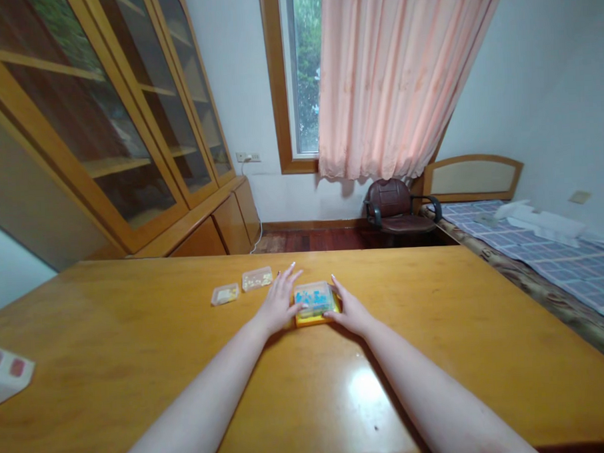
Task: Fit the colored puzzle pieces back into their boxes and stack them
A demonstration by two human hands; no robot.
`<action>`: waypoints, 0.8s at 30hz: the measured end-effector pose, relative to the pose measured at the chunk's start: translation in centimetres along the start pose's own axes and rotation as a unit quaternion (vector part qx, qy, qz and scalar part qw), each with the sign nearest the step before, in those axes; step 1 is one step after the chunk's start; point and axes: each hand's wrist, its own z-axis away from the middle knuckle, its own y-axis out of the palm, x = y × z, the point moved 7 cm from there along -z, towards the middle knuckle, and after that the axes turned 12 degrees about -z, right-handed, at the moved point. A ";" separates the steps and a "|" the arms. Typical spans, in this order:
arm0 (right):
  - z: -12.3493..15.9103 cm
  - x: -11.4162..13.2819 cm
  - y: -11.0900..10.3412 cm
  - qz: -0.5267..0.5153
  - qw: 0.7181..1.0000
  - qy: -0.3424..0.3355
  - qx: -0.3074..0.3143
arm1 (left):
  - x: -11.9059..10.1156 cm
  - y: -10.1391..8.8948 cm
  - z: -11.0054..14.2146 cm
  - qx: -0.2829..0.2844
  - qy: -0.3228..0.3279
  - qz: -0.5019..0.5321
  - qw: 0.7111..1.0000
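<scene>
In the middle of the table, a clear plastic box with small blue pieces inside rests on a yellow base. My left hand is at the box's left side, its fingers stretched out and spread past it, the thumb reaching the front left corner. Around the right edge curves my right hand, thumb at the front and fingers behind, gripping the box. Left of my left hand lie two shallow clear trays: one tray with small pale pieces, the other tray with pale yellowish pieces.
The wooden table spans the view. A white object with red patches stands at its left edge. Beyond are a glass-doored cabinet, a pink curtain, a brown armchair and a bed on the right.
</scene>
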 end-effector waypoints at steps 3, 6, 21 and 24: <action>-0.1 -0.2 0.1 -0.005 1.000 -0.004 0.008 | 5.6 -0.4 0.0 -0.025 -0.124 -0.085 0.988; -0.1 -0.5 0.2 -0.011 1.000 -0.007 0.011 | 11.5 0.9 0.8 0.067 -0.234 -0.185 0.952; -0.1 -0.3 0.1 -0.019 1.000 0.005 0.007 | 8.1 -0.1 1.0 0.033 -0.172 -0.097 0.980; 0.0 -0.1 0.0 -0.013 1.000 0.011 0.003 | 4.4 -2.8 0.3 -0.039 -0.108 0.025 0.993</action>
